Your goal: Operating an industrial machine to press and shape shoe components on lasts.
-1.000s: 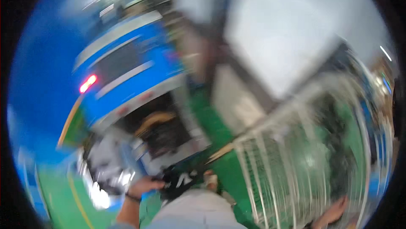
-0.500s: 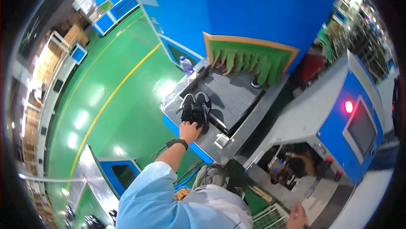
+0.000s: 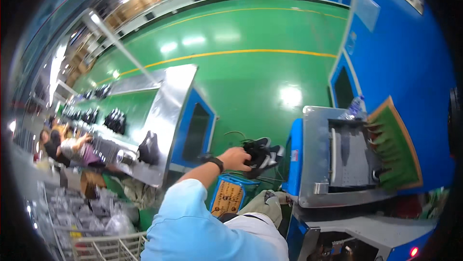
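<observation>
My left hand (image 3: pixel 235 159) grips a pair of black sneakers (image 3: pixel 264 159) with white trim, held together in the air. The shoes hang over the floor, between a metal-topped workbench (image 3: pixel 179 80) on the left and a metal conveyor end (image 3: pixel 312 157) on the right. My fingers are wrapped over the heel part of the pair, and the shoes are slightly blurred. My right hand is out of sight. Another black shoe (image 3: pixel 148 149) stands on the workbench to the left.
A blue machine (image 3: pixel 410 58) with a green fringed curtain (image 3: pixel 393 140) rises over the conveyor; a clear bottle (image 3: pixel 356 107) stands beside it. Below my forearm is a cardboard-topped blue stool (image 3: pixel 227 197). A wire basket (image 3: pixel 103 242) is lower left. Several people (image 3: pixel 72 147) are farther left.
My left hand has lifted the sneakers off the conveyor end and carried them left. The view has turned left, bringing the workbench in. My right hand has left the picture.
</observation>
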{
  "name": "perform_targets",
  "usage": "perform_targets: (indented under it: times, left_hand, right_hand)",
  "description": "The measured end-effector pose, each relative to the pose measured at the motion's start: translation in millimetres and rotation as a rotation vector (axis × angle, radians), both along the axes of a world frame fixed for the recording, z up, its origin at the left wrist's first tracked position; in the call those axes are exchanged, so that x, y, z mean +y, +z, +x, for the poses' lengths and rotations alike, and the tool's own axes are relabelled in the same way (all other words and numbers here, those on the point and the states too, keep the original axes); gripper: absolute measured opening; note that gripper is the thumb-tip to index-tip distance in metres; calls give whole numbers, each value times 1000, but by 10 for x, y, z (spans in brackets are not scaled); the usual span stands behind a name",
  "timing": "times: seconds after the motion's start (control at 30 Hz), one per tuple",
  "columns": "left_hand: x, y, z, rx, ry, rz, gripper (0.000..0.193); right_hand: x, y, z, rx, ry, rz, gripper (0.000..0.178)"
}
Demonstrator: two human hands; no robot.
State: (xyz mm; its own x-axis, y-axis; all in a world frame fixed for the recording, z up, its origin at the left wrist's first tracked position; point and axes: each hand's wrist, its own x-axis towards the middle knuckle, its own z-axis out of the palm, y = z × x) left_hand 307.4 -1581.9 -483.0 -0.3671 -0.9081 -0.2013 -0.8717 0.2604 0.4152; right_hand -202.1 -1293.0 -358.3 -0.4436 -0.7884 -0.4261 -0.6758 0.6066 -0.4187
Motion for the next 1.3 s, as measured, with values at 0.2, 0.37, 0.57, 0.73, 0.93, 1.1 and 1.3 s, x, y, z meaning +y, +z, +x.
perform_targets:
  times: [0.2,0.37,0.57,0.73,0.93,1.1,1.3]
  left_hand:
    - [1083,686,2167,-293,458,1,40]
    - [1763,1215,3776,-1083,1362,-522,18]
    - [225,121,2488,-499,1158,-825,22]
    - [-1148,-790,-488,25,467,-380,22]
    - [-1941,-1200,-4183,265,-550,58,40]
    - [-2208,-1629,-6388,375,-408,175,46]
    - [-3047,-2737,-7238,156,-193,170,58]
  right_hand:
    - [-256,-212,219,-158,303,-32,38]
    - [-266,-521,78,-193,457,-52,38]
    - [-650,347,56,136,322,-367,28]
    - [-1124,1029,-455,868,-87,-852,37]
    - [-1722,942,-1160,1206,-257,-418,56]
    - [-1573,863,-1181,1217,-318,-344,63]
    - [-1751,823,-1089,1172,-275,-438,60]
